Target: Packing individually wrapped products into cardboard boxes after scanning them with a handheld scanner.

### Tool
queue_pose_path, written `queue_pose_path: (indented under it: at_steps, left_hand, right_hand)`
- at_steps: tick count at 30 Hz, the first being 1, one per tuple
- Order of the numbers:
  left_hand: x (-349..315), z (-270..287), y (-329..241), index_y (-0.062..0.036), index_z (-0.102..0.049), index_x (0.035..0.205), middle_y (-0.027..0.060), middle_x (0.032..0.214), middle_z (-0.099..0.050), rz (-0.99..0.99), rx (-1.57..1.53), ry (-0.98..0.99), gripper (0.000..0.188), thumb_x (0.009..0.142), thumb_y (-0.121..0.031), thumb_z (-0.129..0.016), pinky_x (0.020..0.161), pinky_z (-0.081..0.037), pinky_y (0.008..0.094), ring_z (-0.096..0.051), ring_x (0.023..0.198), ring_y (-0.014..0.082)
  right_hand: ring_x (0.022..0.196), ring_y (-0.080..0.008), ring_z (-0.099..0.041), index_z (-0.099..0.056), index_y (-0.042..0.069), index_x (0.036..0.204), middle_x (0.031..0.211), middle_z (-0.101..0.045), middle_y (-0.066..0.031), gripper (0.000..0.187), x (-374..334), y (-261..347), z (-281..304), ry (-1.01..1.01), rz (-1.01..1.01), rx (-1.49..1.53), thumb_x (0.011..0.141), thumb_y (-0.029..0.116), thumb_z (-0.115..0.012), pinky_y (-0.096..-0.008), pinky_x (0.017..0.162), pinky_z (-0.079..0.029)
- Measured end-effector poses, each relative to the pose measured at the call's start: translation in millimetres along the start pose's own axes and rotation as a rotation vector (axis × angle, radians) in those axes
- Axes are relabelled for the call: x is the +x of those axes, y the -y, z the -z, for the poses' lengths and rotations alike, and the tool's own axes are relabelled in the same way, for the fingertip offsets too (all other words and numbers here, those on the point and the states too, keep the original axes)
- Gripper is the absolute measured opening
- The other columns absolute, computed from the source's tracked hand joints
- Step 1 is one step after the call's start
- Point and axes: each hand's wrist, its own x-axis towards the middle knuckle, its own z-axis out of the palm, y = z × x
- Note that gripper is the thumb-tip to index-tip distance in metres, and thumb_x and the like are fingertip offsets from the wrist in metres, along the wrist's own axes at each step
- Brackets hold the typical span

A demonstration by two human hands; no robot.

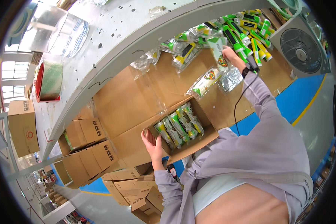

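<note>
An open cardboard box [210, 135] sits tilted near my body, with a row of bagged green, yellow and white tube-like items [178, 127] standing inside. My left hand [153, 146] grips the box at its left side, thumb near the wall and fingers along the outside. Farther out to the right, my right hand [231, 59] is closed on a clear-bagged green-and-white pack [217, 50] bearing a colourful picture. Just below that hand lies a similar bagged white-and-green pack [206, 82], beside a crumpled silvery bag [230, 79].
Loose green, yellow and black tubes [246, 31] pile up at the far right, beside a grey fan [301, 48]. A white shelf [112, 31] with a tape roll [49, 81] arches over the cardboard-covered table [127, 99]. More cartons [87, 158] stand at the left.
</note>
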Motion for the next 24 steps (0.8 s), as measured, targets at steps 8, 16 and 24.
queue_pose_path:
  at_steps: [8, 16, 24]
  left_hand:
    - [-3, 7, -2, -0.0013, -0.014, 0.14, 0.0222, 0.143, -0.027, -0.017, 0.017, 0.051, 0.067, 0.085, 0.002, -0.054, 0.107, -0.026, 0.0356, -0.03, 0.132, 0.0269]
    - [2, 20, 0, -0.0022, -0.016, 0.14, 0.0193, 0.137, -0.036, -0.042, 0.068, 0.088, 0.066, 0.086, -0.001, -0.054, 0.101, -0.034, 0.0333, -0.04, 0.124, 0.0253]
    - [6, 38, -2, -0.0054, -0.018, 0.14, 0.0208, 0.136, -0.038, 0.05, 0.138, 0.161, 0.067, 0.086, -0.007, -0.056, 0.088, -0.045, 0.0316, -0.053, 0.111, 0.025]
  right_hand:
    - [0.085, -0.0196, -0.064, -0.056, 0.0, 0.11, 0.094, -0.065, -0.0098, 0.03, -102, 52, -17, 0.204, -0.278, 0.828, 0.09, 0.022, -0.056, -0.0315, 0.076, -0.054]
    - [0.093, -0.0181, -0.063, -0.051, -0.004, 0.113, 0.102, -0.063, -0.014, 0.044, -173, 130, -39, 0.474, -0.344, 0.764, 0.09, 0.033, -0.056, -0.0296, 0.077, -0.053]
    - [0.071, -0.0269, -0.061, -0.064, -0.003, 0.09, 0.075, -0.063, -0.0151, 0.052, -254, 237, -89, 0.697, -0.044, -0.595, 0.084, 0.048, -0.057, -0.0358, 0.066, -0.048]
